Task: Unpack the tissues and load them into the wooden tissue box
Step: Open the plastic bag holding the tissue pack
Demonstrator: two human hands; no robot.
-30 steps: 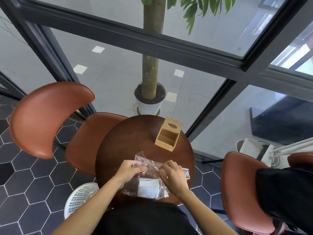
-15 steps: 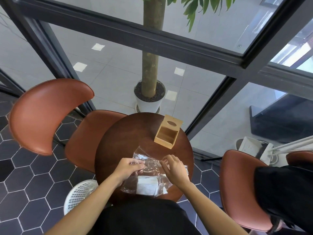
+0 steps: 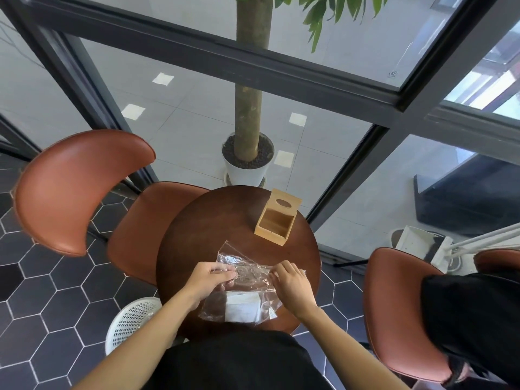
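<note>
Tissues [image 3: 242, 306] lie sealed in our clear plastic bag [image 3: 244, 280] at lower centre, where our left hand [image 3: 208, 280] and right hand [image 3: 292, 285] each pinch its upper film, probably to pull it open, while the wooden tissue box [image 3: 275, 222] waits lid-up beyond on the round table [image 3: 197, 235].

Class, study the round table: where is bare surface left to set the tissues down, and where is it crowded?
Bare wood on the round table lies left of the wooden tissue box and between it and the plastic bag. The near edge is crowded: left hand and right hand grip the bag.
</note>
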